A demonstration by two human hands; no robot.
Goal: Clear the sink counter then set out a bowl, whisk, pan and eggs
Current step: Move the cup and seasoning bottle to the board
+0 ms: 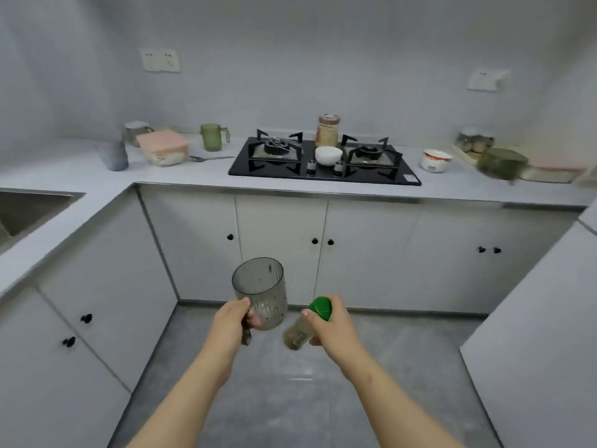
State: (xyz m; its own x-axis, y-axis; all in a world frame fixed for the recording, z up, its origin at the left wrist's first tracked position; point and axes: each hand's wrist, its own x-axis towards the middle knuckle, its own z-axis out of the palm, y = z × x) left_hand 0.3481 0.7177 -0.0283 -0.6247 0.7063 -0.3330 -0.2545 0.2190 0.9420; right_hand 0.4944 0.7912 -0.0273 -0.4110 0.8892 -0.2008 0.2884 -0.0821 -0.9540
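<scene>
My left hand [230, 321] grips the handle of a clear grey ribbed cup [262, 292], held upright over the floor. My right hand [332, 324] holds a small bottle [298, 333] with a green cap, tilted leftward. On the black gas stove [324, 161] a white bowl [328, 155] stands between the burners, and a metal whisk head [279, 146] lies on the left burner. A second white bowl with red print [436, 160] sits on the counter right of the stove. The sink [29, 210] shows at the far left edge.
Left of the stove stand a green mug [213, 136], a pink-lidded box [163, 147], a grey cup [113, 155], a steel pot [137, 132] and a spoon [210, 158]. A jar [328, 130] stands behind the stove. A green lidded container [500, 162] lies at far right. White cabinets surround the grey floor.
</scene>
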